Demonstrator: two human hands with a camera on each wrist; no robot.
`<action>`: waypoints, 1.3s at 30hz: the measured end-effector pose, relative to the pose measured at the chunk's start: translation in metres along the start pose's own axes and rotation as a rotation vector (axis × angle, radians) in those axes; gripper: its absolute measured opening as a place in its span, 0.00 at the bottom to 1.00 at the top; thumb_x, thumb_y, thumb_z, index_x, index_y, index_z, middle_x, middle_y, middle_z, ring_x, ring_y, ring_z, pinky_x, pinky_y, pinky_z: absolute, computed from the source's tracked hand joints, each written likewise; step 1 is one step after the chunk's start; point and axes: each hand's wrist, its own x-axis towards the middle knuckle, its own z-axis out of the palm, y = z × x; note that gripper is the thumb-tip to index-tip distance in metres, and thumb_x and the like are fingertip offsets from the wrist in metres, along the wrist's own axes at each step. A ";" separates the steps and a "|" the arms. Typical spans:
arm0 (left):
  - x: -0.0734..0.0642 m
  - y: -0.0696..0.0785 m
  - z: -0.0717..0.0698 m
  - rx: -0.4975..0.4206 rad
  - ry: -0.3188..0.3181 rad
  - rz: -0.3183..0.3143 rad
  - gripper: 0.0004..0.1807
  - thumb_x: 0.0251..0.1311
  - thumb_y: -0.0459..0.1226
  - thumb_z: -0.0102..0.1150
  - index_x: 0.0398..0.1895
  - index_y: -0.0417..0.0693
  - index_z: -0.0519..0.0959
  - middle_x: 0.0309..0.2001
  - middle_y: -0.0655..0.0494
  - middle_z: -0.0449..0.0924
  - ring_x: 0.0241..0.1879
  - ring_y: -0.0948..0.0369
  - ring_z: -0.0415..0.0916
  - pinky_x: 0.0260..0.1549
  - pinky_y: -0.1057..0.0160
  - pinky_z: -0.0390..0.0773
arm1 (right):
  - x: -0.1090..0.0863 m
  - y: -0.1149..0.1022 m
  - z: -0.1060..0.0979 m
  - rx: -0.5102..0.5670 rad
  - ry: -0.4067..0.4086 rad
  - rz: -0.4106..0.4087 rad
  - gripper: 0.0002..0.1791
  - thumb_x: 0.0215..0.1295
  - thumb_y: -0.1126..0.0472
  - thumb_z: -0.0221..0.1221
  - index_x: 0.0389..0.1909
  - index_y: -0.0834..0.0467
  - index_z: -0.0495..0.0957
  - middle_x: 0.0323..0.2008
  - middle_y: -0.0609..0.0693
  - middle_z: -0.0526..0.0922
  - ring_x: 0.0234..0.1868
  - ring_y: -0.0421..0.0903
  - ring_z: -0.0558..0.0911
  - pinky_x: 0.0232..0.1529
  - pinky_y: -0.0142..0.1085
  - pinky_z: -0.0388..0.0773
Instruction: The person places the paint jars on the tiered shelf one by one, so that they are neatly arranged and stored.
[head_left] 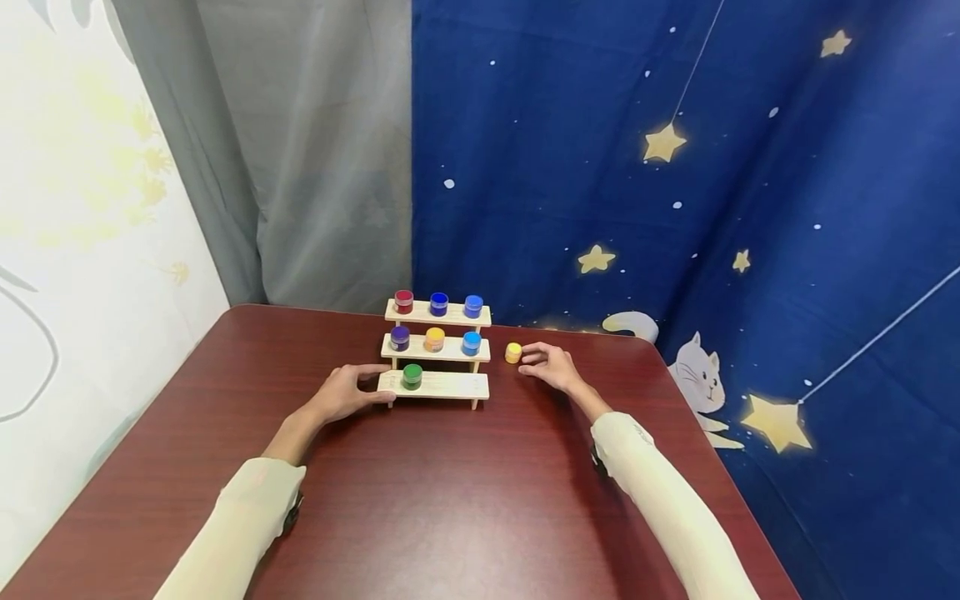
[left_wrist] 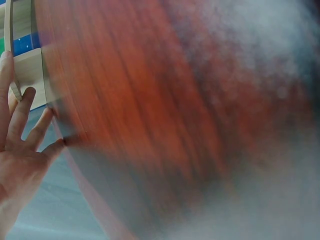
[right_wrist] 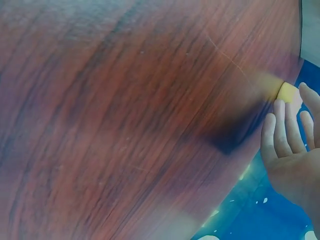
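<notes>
A three-tier wooden stand (head_left: 450, 384) rises in steps on the table. Its left end on the lowest step is held by my left hand (head_left: 345, 393), thumb at the front edge and fingers behind. A green paint pot (head_left: 412, 377) sits on that step, near the thumb. Right of the stand, a small yellow paint pot (head_left: 513, 353) rests on the table. My right hand (head_left: 551, 367) is beside this pot, fingers loosely bent and their tips right at its side. In the right wrist view the fingers (right_wrist: 281, 130) partly cover the yellow pot (right_wrist: 287, 93).
On the middle step stand a purple pot (head_left: 400, 337), an orange-yellow pot (head_left: 434, 338) and a light blue pot (head_left: 471, 342). The top step bears a red pot (head_left: 404, 302) and two blue pots (head_left: 438, 303). Curtains (head_left: 525, 208) hang behind the brown table (head_left: 435, 500).
</notes>
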 end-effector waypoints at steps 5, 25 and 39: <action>0.002 0.001 -0.001 -0.002 0.001 0.002 0.36 0.58 0.56 0.75 0.67 0.49 0.80 0.63 0.38 0.80 0.64 0.43 0.76 0.63 0.39 0.73 | 0.006 -0.001 -0.001 -0.004 0.004 0.026 0.25 0.61 0.67 0.73 0.59 0.66 0.81 0.48 0.63 0.88 0.51 0.58 0.88 0.52 0.44 0.84; 0.002 0.007 0.001 -0.009 -0.006 -0.006 0.37 0.58 0.56 0.74 0.67 0.50 0.80 0.64 0.39 0.79 0.64 0.44 0.76 0.63 0.40 0.73 | 0.023 0.003 0.007 0.002 0.047 0.081 0.26 0.61 0.67 0.74 0.60 0.65 0.81 0.51 0.63 0.88 0.45 0.52 0.88 0.31 0.29 0.78; -0.002 0.002 -0.001 -0.014 0.002 -0.012 0.36 0.59 0.56 0.74 0.67 0.48 0.80 0.63 0.38 0.79 0.63 0.44 0.76 0.62 0.40 0.74 | 0.034 0.002 0.020 -0.060 0.036 0.034 0.26 0.59 0.63 0.75 0.59 0.63 0.83 0.48 0.60 0.89 0.54 0.57 0.87 0.65 0.52 0.73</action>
